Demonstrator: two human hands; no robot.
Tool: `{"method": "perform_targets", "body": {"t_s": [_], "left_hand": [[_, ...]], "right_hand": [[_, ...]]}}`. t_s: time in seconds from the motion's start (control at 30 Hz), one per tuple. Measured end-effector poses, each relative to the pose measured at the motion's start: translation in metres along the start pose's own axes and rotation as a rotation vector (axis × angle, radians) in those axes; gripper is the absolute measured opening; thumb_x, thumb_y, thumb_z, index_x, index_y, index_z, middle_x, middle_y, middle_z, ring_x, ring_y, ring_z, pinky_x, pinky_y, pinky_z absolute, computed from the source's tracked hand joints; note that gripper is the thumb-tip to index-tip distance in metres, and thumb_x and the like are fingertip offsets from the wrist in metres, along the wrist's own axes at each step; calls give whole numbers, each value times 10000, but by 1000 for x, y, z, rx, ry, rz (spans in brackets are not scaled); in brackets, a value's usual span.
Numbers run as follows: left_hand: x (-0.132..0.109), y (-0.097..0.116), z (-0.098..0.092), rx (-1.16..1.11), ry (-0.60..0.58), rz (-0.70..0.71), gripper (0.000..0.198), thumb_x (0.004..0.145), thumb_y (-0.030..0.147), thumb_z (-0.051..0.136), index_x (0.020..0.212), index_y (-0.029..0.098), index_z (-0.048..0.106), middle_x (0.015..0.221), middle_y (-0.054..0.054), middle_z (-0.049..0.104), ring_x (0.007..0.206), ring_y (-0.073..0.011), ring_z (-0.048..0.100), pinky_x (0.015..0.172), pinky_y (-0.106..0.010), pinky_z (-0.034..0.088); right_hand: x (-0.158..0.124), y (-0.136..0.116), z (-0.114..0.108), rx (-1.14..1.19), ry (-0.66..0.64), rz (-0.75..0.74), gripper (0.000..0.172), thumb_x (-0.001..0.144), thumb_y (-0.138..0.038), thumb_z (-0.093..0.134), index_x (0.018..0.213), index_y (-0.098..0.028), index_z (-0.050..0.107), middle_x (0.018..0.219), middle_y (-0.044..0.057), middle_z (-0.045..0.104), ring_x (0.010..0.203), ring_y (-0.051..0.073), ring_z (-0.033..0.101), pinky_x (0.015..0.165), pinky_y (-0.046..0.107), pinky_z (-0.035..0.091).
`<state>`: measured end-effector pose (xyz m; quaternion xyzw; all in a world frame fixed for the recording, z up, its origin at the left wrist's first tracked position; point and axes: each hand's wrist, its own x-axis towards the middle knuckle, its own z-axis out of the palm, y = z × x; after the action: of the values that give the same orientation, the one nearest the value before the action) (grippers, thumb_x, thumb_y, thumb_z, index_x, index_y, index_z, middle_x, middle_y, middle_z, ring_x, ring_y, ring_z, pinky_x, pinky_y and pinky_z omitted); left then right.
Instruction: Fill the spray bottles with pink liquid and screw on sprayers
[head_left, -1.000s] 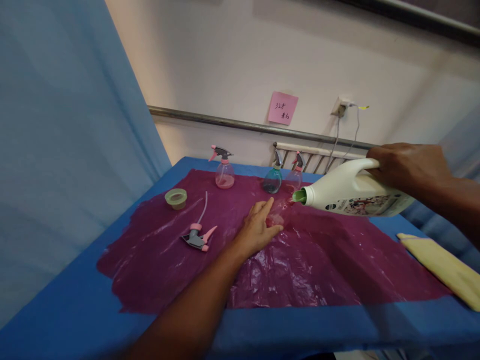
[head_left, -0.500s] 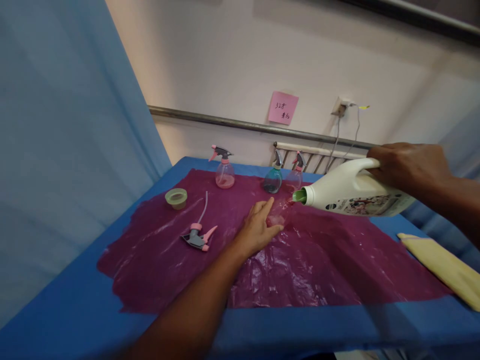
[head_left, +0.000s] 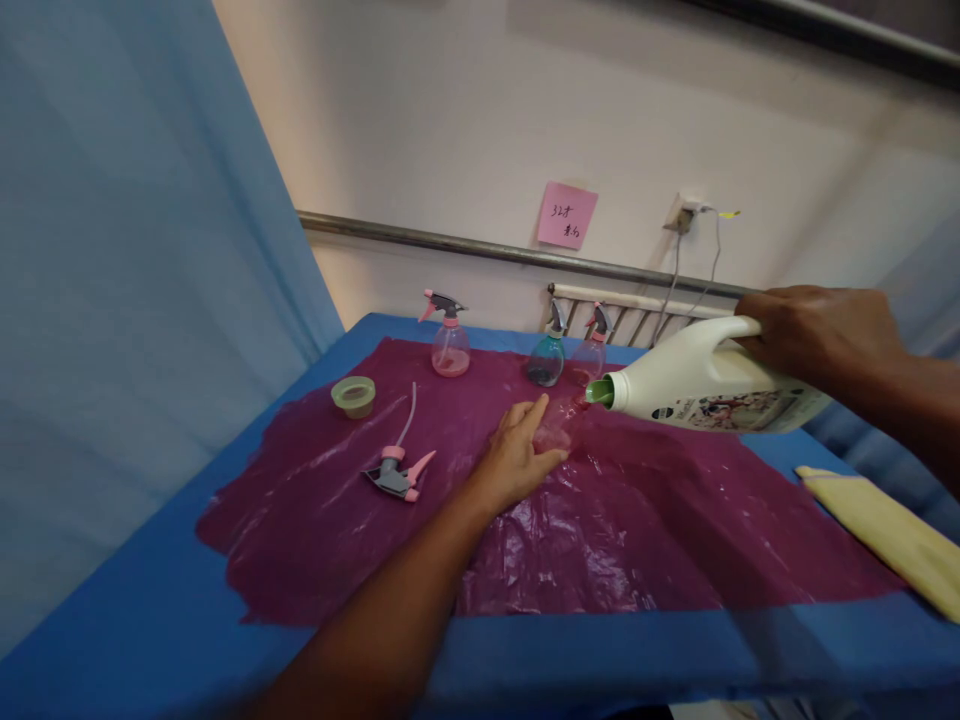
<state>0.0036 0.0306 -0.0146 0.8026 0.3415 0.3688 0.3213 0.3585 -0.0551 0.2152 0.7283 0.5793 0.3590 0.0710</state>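
By its handle, my right hand [head_left: 821,325] grips a cream detergent jug [head_left: 697,385], tipped with its green spout to the left. My left hand [head_left: 521,450] is curved round a clear spray bottle [head_left: 553,435] without its head, tilted toward the jug's spout. The spout is right at the bottle's neck; whether liquid is flowing I cannot tell. A grey and pink spray head [head_left: 394,475] with its tube lies on the maroon plastic sheet [head_left: 322,560], left of my left hand.
Behind stand a pink-headed spray bottle [head_left: 450,355] with pink liquid, a teal spray bottle [head_left: 546,360] and another clear one [head_left: 590,355]. A small green-rimmed tub [head_left: 353,397] sits at left. A folded yellow cloth [head_left: 885,530] lies at the right edge. Blue curtains [head_left: 135,250] hang beside the table.
Hardly anything differs. Both hands, the jug and the bottle keep their places.
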Motion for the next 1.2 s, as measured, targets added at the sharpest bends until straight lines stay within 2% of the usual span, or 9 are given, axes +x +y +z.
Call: {"method": "perform_targets", "body": {"t_s": [0.1, 0.23, 0.4, 0.6, 0.77, 0.87, 1.0, 1.1, 1.2], "left_hand": [[0, 1, 0, 8, -2, -2, 918, 899, 340, 865, 1730, 243, 487, 1623, -143, 579, 1541, -349, 557, 1342, -525, 425], [-1, 2, -1, 10, 3, -5, 909, 909, 358, 861, 1731, 259, 486, 1623, -141, 583, 1537, -347, 563, 1335, -525, 431], [-1, 2, -1, -11, 5, -10, 914, 909, 367, 866, 1732, 278, 480, 1617, -130, 581, 1547, -340, 556, 1348, -522, 418], [-1, 4, -3, 1, 10, -35, 878, 904, 375, 871, 1696, 254, 513, 1614, -146, 584, 1546, -361, 563, 1344, -539, 425], [-2, 6, -4, 15, 22, -75, 855, 892, 388, 877, 1659, 266, 517, 1603, -142, 599, 1521, -367, 589, 1319, -550, 459], [-2, 7, -4, 17, 18, -99, 842, 886, 374, 872, 1635, 241, 510, 1591, -149, 614, 1505, -361, 604, 1304, -538, 477], [0, 5, -4, 13, 2, -161, 892, 880, 409, 877, 1645, 208, 465, 1664, -177, 572, 1549, -372, 575, 1322, -538, 459], [0, 4, -5, 20, -5, -174, 935, 875, 399, 877, 1673, 222, 424, 1720, -179, 529, 1592, -381, 541, 1351, -557, 425], [-1, 5, -7, 32, -18, -182, 991, 872, 392, 879, 1710, 228, 376, 1769, -183, 477, 1631, -390, 502, 1371, -572, 397]], "right_hand": [[0, 1, 1, -9, -18, -5, 271, 1010, -500, 527, 997, -295, 704, 1071, 76, 802, 906, 278, 712, 579, 338, 252], [-2, -2, 2, -7, -26, -3, 281, 1008, -514, 535, 983, -288, 702, 1070, 84, 801, 898, 279, 708, 582, 342, 257], [-6, -8, 11, 9, -33, 51, 300, 999, -547, 551, 985, -298, 717, 972, 76, 799, 807, 275, 690, 590, 334, 259], [-15, -18, 39, 165, -81, 128, 448, 1017, -636, 472, 1018, -301, 769, 973, 112, 814, 828, 317, 722, 608, 364, 301], [-22, -28, 71, 288, -134, 209, 458, 986, -660, 488, 1037, -302, 769, 1004, 123, 829, 847, 334, 736, 626, 370, 328], [-23, -28, 88, 454, -120, 324, 416, 932, -646, 556, 979, -291, 769, 952, 115, 815, 852, 339, 724, 645, 376, 375], [-30, -31, 104, 875, -44, 549, 291, 834, -506, 672, 920, -249, 779, 837, 67, 769, 839, 306, 706, 659, 360, 449], [-41, -47, 119, 1189, 33, 728, 278, 747, -451, 765, 879, -207, 788, 792, 55, 740, 777, 267, 649, 616, 344, 456], [-51, -70, 138, 1433, 165, 947, 294, 660, -403, 840, 838, -177, 777, 826, 59, 745, 711, 203, 585, 579, 321, 454]]}}
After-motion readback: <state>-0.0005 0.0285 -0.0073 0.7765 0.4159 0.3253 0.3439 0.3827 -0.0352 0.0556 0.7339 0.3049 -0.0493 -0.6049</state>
